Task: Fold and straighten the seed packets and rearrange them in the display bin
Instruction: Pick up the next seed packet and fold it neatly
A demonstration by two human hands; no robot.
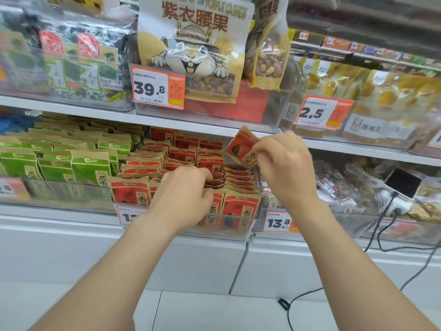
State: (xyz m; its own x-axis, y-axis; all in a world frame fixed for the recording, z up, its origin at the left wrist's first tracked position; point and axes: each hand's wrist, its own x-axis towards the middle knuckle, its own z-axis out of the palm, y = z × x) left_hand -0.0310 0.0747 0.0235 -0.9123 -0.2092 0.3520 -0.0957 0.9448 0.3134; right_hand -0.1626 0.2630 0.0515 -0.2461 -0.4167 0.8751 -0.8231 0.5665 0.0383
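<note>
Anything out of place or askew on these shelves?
Yes. The red seed packets in the display bin lean unevenly with crumpled tops; the right hand pinches one lifted packet, tilted, above them. Odder: a phone lies on the snack bags in the next bin right, a black cable trailing to the floor.

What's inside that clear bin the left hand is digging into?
The clear bin holds rows of red seed packets standing on edge. The left hand grips some and covers the middle ones; the bin's floor is hidden. The right hand pinches one lifted packet.
</note>
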